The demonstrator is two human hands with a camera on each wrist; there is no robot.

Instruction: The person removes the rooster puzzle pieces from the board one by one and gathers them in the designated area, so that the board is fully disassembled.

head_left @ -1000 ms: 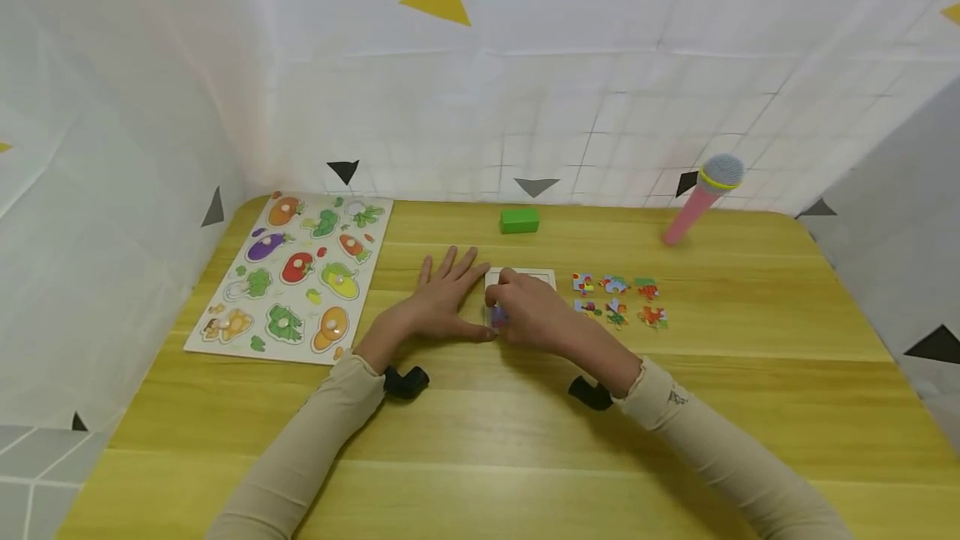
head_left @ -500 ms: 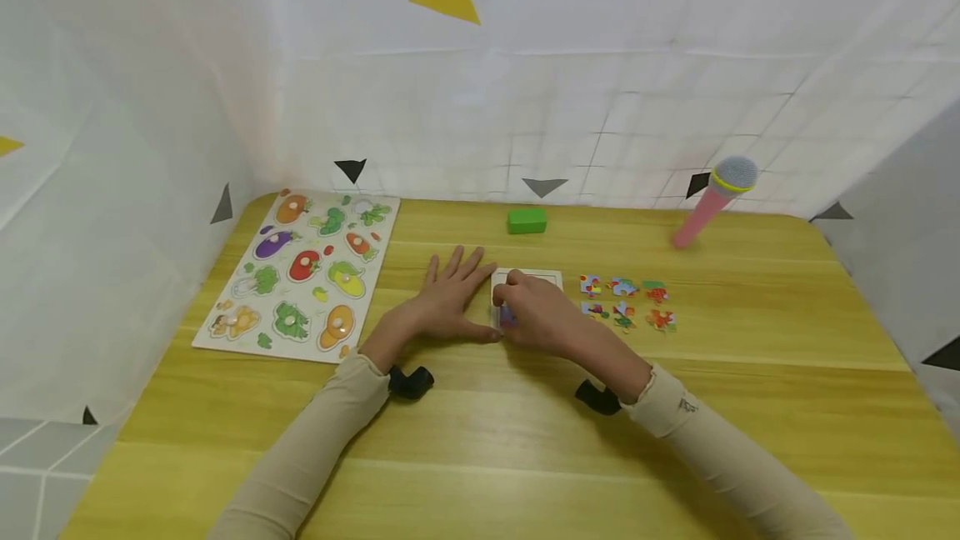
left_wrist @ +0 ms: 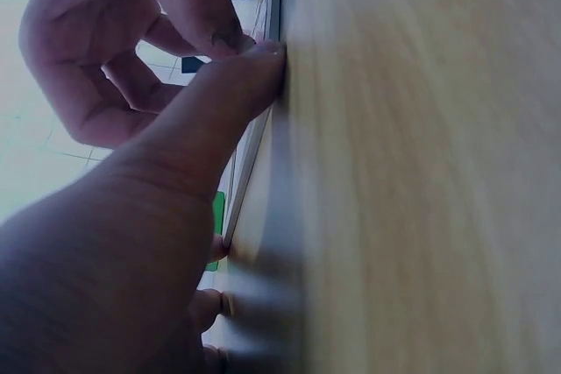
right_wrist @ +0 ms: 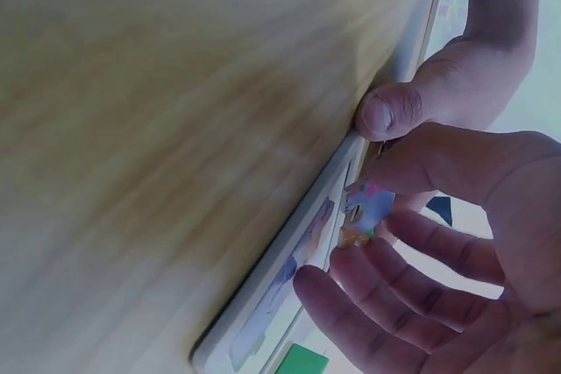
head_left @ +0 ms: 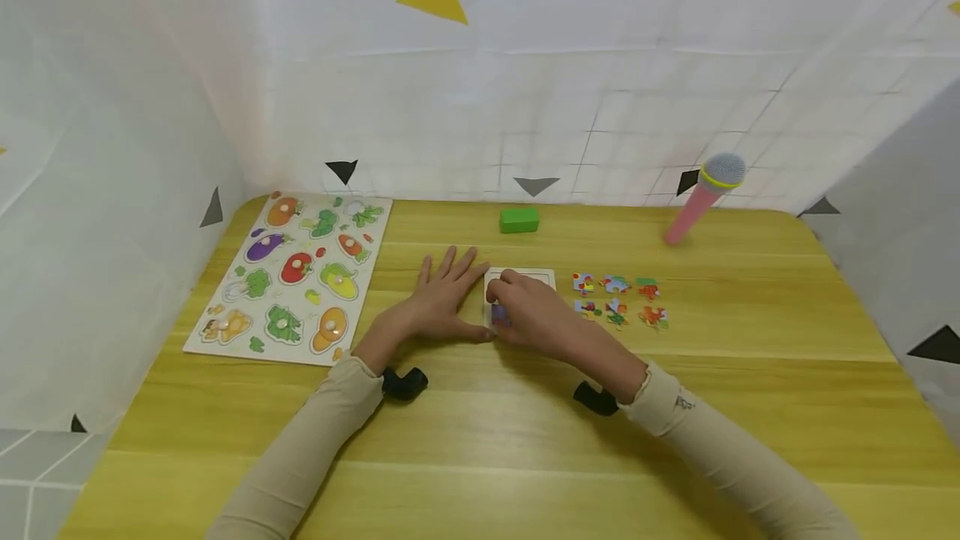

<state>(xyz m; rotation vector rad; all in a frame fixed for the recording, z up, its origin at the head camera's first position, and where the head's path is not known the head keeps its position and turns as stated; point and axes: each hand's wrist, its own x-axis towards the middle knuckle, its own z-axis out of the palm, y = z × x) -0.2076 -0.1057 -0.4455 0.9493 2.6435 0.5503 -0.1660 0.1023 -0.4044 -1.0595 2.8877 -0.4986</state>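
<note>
My right hand [head_left: 534, 315] is over the small white puzzle tray [head_left: 542, 275], fingers bent towards its left side. In the right wrist view its thumb and fingers pinch a colourful jigsaw piece [right_wrist: 373, 208] just above the tray, where a printed picture [right_wrist: 279, 291] shows. My left hand [head_left: 442, 307] lies spread on the table along the tray's left side. Its thumb [left_wrist: 250, 85] touches the tray's near corner, and its index fingertip is at the far corner. In the head view the right hand covers much of the tray and the held piece.
Right of the tray, several loose jigsaw pieces [head_left: 617, 283] lie in two rows. A green block [head_left: 519, 220] sits behind it, and a pink toy microphone [head_left: 693, 208] stands at the back right. A vegetable peg board [head_left: 300, 273] lies on the left, before white curtains.
The head view shifts slightly to one side and back. Both hands stay nearly in place, the right fingers still working at the tray's left side.
</note>
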